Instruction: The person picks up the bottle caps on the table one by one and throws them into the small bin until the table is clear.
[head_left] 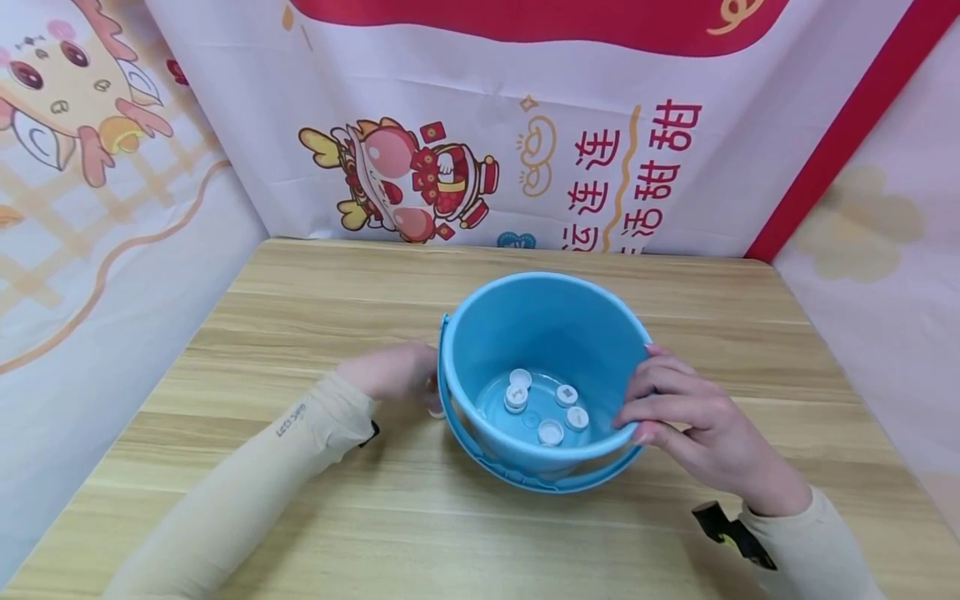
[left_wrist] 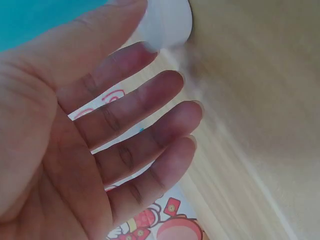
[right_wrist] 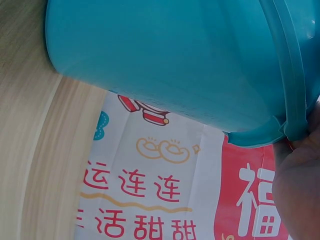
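Observation:
A light-blue bucket point(head_left: 547, 342) stands on the wooden table, with several small white round caps point(head_left: 551, 432) scattered over its bottom. My right hand point(head_left: 697, 417) grips the bucket's right rim, fingers over the edge and thumb outside. Just outside the bucket's left wall, low over the table, is my left hand point(head_left: 397, 371), blurred and partly hidden by the bucket. In the left wrist view, that hand's thumb and index finger pinch a white round piece point(left_wrist: 172, 22) that looks like another cap. The other fingers extend loosely.
The bucket's blue handle point(head_left: 525, 479) hangs down along its front side. Behind the wooden table point(head_left: 300, 333) hangs a printed white and red cloth point(head_left: 465, 83), and more patterned cloth point(head_left: 870, 208) lines the sides.

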